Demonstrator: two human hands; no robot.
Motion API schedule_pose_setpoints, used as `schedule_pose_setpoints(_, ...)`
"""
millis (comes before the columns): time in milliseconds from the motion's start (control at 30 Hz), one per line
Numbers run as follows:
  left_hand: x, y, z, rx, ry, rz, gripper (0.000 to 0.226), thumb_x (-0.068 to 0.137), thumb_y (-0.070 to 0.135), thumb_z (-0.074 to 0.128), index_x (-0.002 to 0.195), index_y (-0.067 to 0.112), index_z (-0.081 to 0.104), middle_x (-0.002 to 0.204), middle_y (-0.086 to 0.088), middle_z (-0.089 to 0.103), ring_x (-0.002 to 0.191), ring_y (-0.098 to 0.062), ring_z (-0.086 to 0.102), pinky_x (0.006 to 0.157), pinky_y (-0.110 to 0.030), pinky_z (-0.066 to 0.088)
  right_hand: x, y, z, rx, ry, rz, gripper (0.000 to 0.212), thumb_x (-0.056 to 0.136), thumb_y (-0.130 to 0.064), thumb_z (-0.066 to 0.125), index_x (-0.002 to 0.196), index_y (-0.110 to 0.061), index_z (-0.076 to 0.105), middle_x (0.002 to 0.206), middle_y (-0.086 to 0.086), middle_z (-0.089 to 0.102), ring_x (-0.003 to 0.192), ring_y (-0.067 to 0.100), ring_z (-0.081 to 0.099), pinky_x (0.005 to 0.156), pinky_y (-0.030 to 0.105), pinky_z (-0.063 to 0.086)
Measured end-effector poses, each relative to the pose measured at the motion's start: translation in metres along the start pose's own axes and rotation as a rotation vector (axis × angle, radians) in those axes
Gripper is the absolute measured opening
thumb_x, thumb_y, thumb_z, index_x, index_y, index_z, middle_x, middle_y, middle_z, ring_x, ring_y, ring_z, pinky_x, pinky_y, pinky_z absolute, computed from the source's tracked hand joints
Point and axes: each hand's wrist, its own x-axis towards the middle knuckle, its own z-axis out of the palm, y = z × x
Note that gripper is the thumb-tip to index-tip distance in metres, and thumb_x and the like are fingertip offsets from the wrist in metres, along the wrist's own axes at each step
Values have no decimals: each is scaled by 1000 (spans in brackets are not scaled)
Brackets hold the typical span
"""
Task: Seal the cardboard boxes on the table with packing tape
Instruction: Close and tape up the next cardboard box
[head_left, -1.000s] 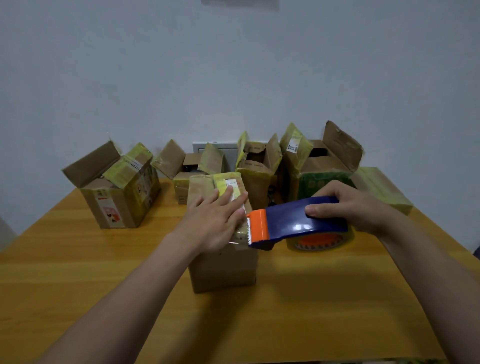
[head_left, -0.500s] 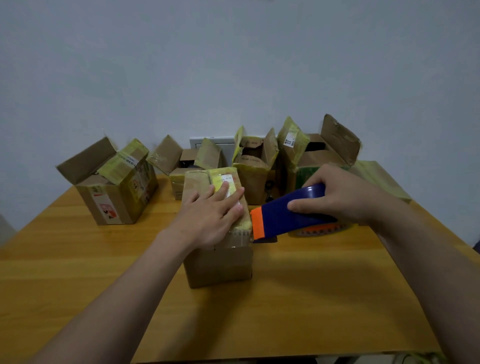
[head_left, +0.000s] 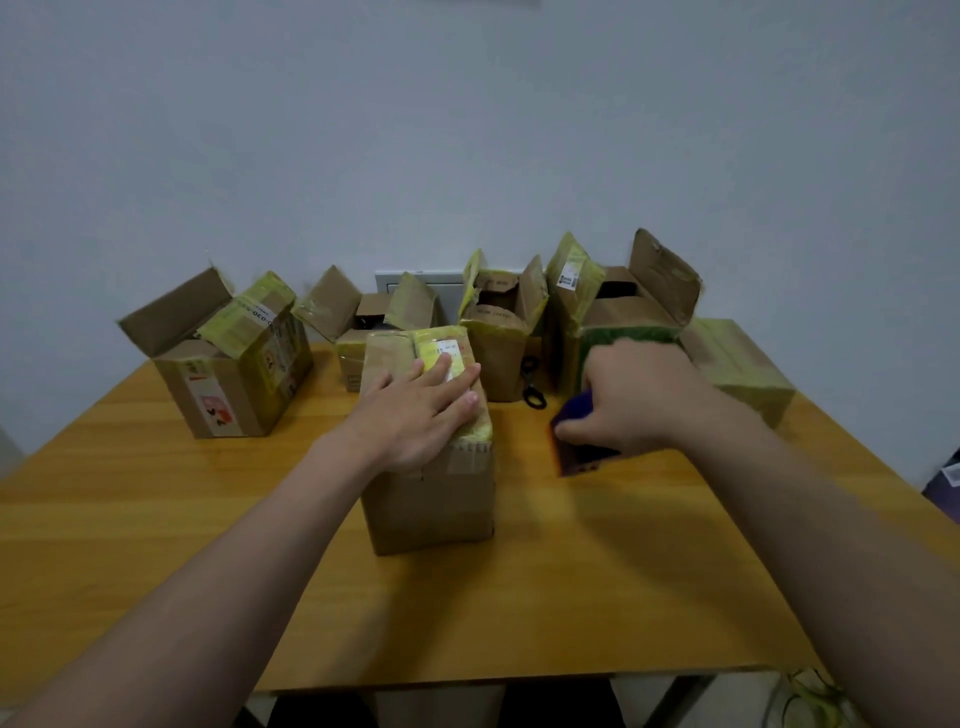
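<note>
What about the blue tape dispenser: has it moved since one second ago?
Yes. The tape dispenser in the right hand has left the top edge of the front box and gone right and down, toward the table.

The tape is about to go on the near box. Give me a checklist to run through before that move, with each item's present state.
1. Flaps of the near box pressed flat by the left hand: ok.
2. Grip of the right hand on the tape dispenser: ok.
3. Dispenser lined up on the box top: not ok, it is low, to the box's right.
4. Loose tape end ready to stick: cannot tell, blurred.
5. Box top free of the scissors: ok, they lie apart, behind and to the right.
</note>
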Motion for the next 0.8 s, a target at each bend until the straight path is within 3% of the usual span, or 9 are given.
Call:
schedule_pose_setpoints(133, 1, 0, 1, 8, 10, -2, 90, 79, 92, -3, 161, 52, 2, 174, 7, 0, 160, -21, 1, 128, -53, 0, -8, 14, 31, 151, -30, 107, 50, 84, -72, 62, 74, -23, 66, 62, -7, 63, 57, 10, 60, 48, 24, 40)
schedule_pose_setpoints(267, 11, 7, -3, 85, 31, -38, 118, 62, 106, 0, 161, 45, 17, 171, 1, 20, 155, -27, 25, 122, -55, 26, -7, 12, 29, 299, 157, 166, 51, 86, -67, 64, 60, -23, 64, 47, -8, 54, 45, 8, 53, 44, 21, 32)
schedule_pose_setpoints(367, 14, 13, 3, 137, 120, -39, 106, 73, 100, 0, 156, 40, 26, 162, -4, 35, 145, -30, 40, 114, -52, 35, -7, 8, 26, 458, 297, 195, 53, 89, -58, 66, 53, -20, 61, 42, -6, 48, 40, 12, 48, 43, 23, 29)
schedule_pose_setpoints(500, 10, 11, 1, 68, 92, -23, 102, 75, 94, -2, 158, 42, 24, 165, -3, 29, 149, -29, 33, 118, -52, 32, -5, 0, 29, 686, 442, 251, 53, 91, -49, 71, 57, -9, 66, 50, 7, 59, 48, 21, 57, 47, 29, 36)
schedule_pose_setpoints(633, -2, -8, -19, -111, -55, 33, 109, 65, 107, 14, 159, 53, 16, 173, 7, 13, 158, -24, 16, 123, -51, 20, -3, -7, 31, 888, 550, 245, 43, 93, -42, 72, 62, -13, 68, 56, 2, 67, 52, 14, 64, 43, 23, 42)
schedule_pose_setpoints(700, -9, -19, -24, -114, -19, 59, 113, 58, 110, 28, 157, 55, 25, 171, 11, 20, 155, -22, 23, 121, -50, 26, -1, -13, 32, 1014, 589, 242, 39, 92, -46, 70, 67, -15, 70, 60, -2, 70, 57, 10, 68, 43, 19, 46)
schedule_pose_setpoints(800, -16, -22, -17, -90, 101, 94, 109, 55, 105, 48, 150, 52, 45, 164, 18, 35, 149, -17, 33, 118, -49, 35, 7, -27, 31, 1175, 643, 230, 44, 90, -50, 65, 70, -11, 71, 61, 0, 70, 59, 13, 67, 51, 26, 49)
